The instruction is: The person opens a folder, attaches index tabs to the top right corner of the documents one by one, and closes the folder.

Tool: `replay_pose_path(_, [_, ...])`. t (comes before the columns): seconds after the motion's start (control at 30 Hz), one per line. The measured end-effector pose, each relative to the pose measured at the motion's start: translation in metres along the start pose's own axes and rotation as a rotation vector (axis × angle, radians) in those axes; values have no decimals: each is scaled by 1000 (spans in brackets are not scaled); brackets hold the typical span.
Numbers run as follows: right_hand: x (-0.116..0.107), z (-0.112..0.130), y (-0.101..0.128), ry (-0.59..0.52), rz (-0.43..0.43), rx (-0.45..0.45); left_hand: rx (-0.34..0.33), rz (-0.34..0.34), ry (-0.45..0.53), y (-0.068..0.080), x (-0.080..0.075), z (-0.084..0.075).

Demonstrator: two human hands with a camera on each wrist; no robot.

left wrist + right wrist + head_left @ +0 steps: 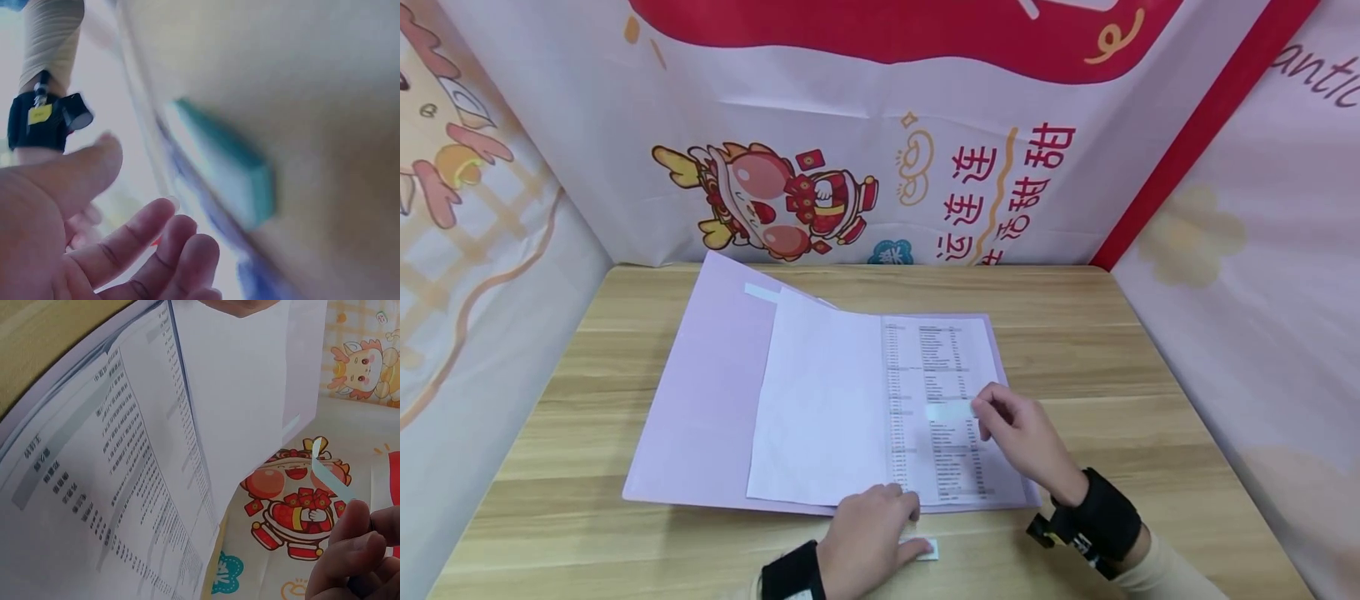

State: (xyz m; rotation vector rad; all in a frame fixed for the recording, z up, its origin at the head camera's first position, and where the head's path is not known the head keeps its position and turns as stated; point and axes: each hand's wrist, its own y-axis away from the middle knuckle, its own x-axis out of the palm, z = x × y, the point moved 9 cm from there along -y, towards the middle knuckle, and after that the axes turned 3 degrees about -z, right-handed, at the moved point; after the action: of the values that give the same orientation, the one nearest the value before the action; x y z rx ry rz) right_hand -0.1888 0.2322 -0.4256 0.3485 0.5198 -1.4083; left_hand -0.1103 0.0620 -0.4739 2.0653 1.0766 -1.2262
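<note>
A purple folder (696,400) lies open on the table, holding papers. Its right-hand page (902,333) carries a printed table of rows; the left-hand page (820,400) is blank. My right hand (1018,433) pinches a pale teal sticky note (947,411) between thumb and fingers over the printed page; in the right wrist view the sticky note (332,479) curls at its free end. Near the folder's lower edge, my left hand (867,533) has loosely bent fingers. A teal sticky-note pad (219,164) lies by it, partly covered in the head view and apart from the fingers in the left wrist view.
Another pale strip (762,292) shows on the folder's inside left cover, near the top. The wooden table (1097,358) extends around the folder. Printed cloth hangs (820,92) stand behind the table and at both sides.
</note>
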Motion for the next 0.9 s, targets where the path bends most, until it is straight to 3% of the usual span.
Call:
replay_pose_path(0.2, [-17,-9,-11,8,-31,62,-23,-79,58,-23,-42,-5])
replay_pose_path(0.43, [-33,-29,-28,10,-49,97,10,-187,21,-54,-86,-16])
replay_pose_path(0.73, [-50,-51,-58,-17,-72,129,-39,-192,11,-103,-116,-28])
replay_pose_path(0.9, [-58,-66,-76,-22,-115,148,-62,-232,-38,-136,-122,-19])
